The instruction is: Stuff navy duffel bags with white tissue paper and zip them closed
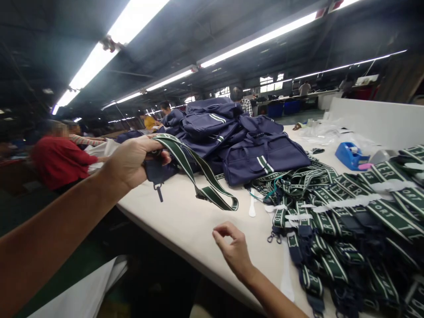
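Note:
My left hand [135,157] is closed on a green strap [185,161] with white edge stripes, held up over the table's near left part. The strap loops out to the right, and a dark pad with a metal-like clip [159,191] hangs below my fingers. Lower and to the right, my right hand [233,247] is raised over the pale table [185,221]; its thumb and forefinger curl into a ring with their tips together, and nothing shows in it. A large heap of green lettered straps [331,221] with dark clips lies to the right of that hand.
Navy bags [265,157] with white and green stripes are piled behind the strap. A blue tape dispenser [351,155] and clear plastic bags [331,134] are at the back right. A person in red [59,157] is at the left; others are farther back.

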`<control>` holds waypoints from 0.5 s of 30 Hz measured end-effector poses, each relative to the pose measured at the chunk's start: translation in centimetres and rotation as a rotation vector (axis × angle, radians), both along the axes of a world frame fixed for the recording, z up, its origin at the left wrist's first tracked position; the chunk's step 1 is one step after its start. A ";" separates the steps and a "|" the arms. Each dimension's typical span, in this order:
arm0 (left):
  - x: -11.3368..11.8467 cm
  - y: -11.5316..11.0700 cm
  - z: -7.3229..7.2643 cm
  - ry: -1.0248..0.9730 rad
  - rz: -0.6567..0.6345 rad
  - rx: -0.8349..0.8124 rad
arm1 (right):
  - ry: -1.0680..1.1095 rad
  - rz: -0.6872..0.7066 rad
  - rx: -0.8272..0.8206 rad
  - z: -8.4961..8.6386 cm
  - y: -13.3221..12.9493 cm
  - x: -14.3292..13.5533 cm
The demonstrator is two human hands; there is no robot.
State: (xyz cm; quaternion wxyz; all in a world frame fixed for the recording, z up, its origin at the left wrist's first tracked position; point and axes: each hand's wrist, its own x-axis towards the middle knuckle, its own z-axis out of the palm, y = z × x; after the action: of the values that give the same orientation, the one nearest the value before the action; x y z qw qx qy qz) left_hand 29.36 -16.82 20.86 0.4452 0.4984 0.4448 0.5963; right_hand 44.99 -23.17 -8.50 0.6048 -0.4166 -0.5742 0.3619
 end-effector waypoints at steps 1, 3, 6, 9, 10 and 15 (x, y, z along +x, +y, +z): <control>0.6 -0.4 0.2 0.015 0.027 -0.016 | -0.018 0.062 -0.026 0.0 -0.2 -0.7; 1.8 -1.1 0.5 0.028 0.068 -0.051 | -0.037 0.079 -0.089 -0.1 0.1 -2.2; 3.3 -2.0 0.7 0.020 0.068 -0.062 | -0.016 0.037 -0.174 -0.3 1.7 -3.4; 4.1 -2.5 0.2 0.009 0.046 -0.056 | 0.026 0.123 -0.240 0.2 3.5 -3.4; 4.2 -2.6 -0.1 0.006 0.038 -0.052 | 0.041 0.158 -0.263 0.5 4.0 -3.2; 5.0 -3.1 -1.3 0.013 -0.014 -0.099 | 0.298 0.338 -0.372 1.5 4.7 -1.8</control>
State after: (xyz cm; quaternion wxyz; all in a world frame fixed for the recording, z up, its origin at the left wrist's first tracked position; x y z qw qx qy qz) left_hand 34.37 -19.87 19.54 0.4704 0.4826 0.4733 0.5672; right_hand 43.23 -18.50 -6.99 0.5267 -0.3611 -0.4640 0.6139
